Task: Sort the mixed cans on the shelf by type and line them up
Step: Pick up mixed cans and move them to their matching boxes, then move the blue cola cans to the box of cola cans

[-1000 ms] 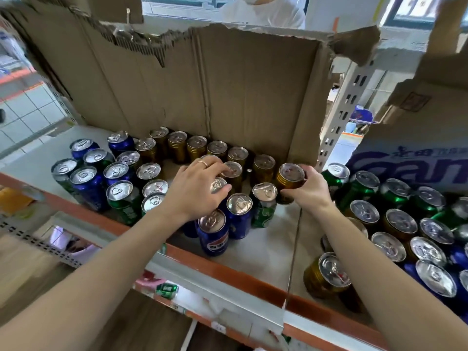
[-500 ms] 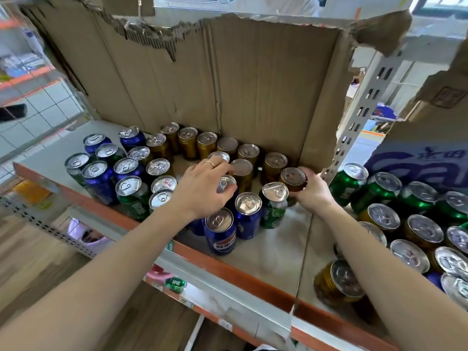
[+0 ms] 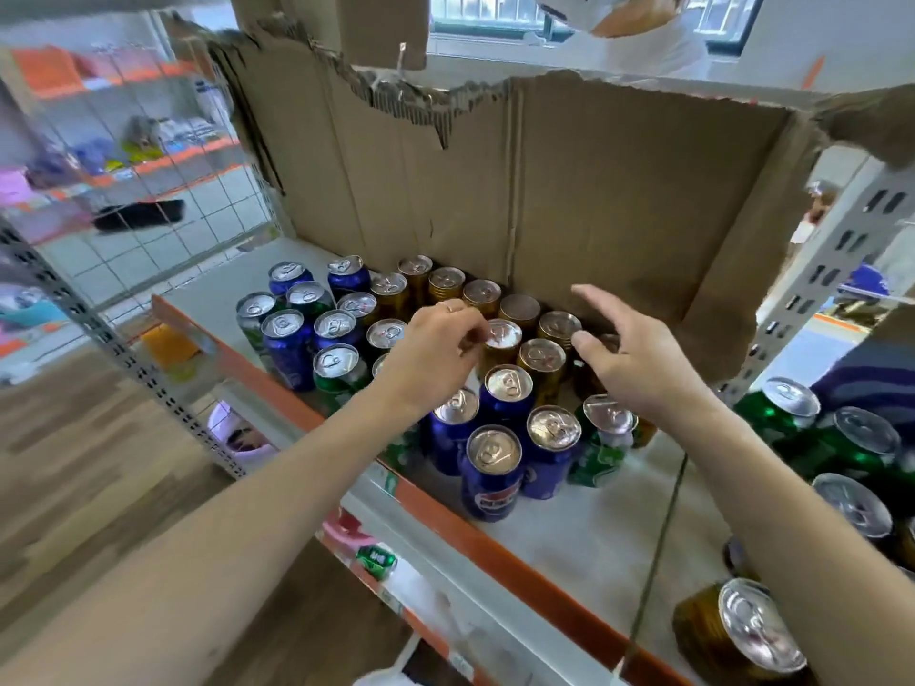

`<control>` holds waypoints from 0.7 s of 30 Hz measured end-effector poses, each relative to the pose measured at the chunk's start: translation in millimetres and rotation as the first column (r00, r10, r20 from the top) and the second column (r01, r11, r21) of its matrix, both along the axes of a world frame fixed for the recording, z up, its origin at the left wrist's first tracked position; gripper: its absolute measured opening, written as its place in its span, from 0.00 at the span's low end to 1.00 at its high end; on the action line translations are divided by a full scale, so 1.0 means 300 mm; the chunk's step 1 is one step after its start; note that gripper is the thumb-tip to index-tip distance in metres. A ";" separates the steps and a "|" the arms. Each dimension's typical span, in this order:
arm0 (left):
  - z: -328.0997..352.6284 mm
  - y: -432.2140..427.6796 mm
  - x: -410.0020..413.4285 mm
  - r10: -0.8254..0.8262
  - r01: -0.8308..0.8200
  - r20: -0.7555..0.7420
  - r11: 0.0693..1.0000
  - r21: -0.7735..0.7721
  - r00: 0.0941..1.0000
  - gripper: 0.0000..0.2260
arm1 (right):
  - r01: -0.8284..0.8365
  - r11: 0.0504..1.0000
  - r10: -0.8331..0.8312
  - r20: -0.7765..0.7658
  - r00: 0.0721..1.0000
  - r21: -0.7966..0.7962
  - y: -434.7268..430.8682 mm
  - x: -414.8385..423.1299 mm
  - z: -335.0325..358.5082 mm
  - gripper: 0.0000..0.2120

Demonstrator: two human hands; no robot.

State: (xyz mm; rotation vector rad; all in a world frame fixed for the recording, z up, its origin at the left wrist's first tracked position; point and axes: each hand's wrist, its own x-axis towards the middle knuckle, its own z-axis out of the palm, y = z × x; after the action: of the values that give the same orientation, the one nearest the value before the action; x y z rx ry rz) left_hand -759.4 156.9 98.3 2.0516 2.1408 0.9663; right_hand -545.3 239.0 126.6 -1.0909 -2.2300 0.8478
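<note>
Where shiny cans (image 3: 492,467) were packed against torn corrugated cardboard (image 3: 619,190), a gold can (image 3: 504,335) was touched by the curled left hand (image 3: 431,354), grip unclear; the right hand (image 3: 634,363) was held spread, released.

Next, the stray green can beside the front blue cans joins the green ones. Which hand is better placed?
Right, likely: the right hand is open, empty, just behind the green can, with the green group on its side. The left hand is curled beside a gold can.
</note>
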 end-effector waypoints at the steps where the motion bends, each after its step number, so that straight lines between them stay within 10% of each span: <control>1: 0.005 -0.007 -0.022 0.014 -0.014 0.006 1.000 -0.005 1.000 0.06 | -0.017 1.000 0.017 0.013 1.000 0.004 -0.004 -0.028 0.007 0.25; 21: 0.026 0.015 -0.899 0.130 -0.135 -0.069 0.988 -0.075 0.989 0.11 | -0.121 0.992 0.113 0.228 0.967 0.023 0.049 -0.868 0.005 0.25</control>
State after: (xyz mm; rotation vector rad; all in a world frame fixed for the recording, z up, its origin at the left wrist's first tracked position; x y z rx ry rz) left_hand -1029.1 161.5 106.0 1.9514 2.3338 0.8231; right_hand -805.7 253.7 128.1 -1.0951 -2.5096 0.7588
